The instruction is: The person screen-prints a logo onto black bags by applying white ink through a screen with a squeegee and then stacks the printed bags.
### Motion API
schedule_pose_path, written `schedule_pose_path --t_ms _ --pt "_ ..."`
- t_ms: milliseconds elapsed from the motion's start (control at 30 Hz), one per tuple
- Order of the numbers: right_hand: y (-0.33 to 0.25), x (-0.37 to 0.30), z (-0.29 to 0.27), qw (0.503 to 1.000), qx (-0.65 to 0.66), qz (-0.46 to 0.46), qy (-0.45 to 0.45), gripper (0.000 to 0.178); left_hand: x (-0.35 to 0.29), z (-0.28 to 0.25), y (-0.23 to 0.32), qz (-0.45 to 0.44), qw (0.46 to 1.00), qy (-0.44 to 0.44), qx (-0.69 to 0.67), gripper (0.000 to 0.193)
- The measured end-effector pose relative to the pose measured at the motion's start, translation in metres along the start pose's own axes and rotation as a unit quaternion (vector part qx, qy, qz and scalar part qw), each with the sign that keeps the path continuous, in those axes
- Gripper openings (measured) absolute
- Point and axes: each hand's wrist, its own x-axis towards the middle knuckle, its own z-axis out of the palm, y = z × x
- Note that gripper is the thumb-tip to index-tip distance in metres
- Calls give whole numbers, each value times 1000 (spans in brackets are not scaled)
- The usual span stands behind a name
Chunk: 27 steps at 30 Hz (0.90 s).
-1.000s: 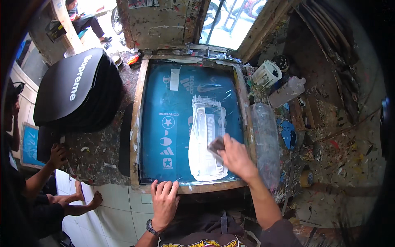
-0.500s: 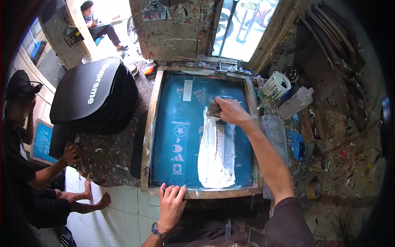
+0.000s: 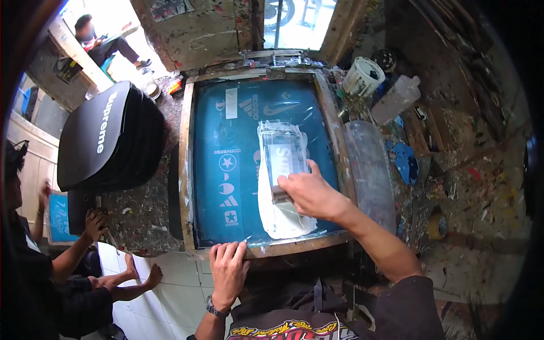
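A screen printing frame (image 3: 185, 164) with a wooden rim and teal mesh lies in front of me. My right hand (image 3: 310, 191) is closed round a squeegee (image 3: 279, 194), its blade down on the mesh. A band of thick white ink (image 3: 283, 222) spreads beneath and in front of the blade; behind it only a thin white film covers a lettered stencil. My left hand (image 3: 228, 263), with a dark watch on its wrist, grips the frame's near rim, fingers over the top. Several logo stencils and a strip of white tape (image 3: 231, 103) show on the mesh.
Left of the frame stands a stack of black rounded sheets (image 3: 93, 133). A co-worker's hand (image 3: 95, 225) touches the paint-spattered table edge there. A white bucket (image 3: 362, 77), a plastic bottle (image 3: 396, 99) and a tape roll (image 3: 437, 225) sit at right. Hinge clamps hold the frame's far side.
My right hand has pulled the squeegee toward me, thinning the white ink behind it. My left hand stays on the near rim. The whole view has shifted somewhat.
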Motion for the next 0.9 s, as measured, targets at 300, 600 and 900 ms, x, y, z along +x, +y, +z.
schedule_pose_path --t_ms 300,600,900 --pt "-53 -71 52 991 -59 -18 117 31 6 -6 -6 58 998 27 22 46" --pt "-85 -107 68 948 -146 28 281 29 4 -17 -2 82 995 43 31 41" --pt "-99 -98 19 898 -114 5 425 45 17 -103 7 157 985 41 51 41"
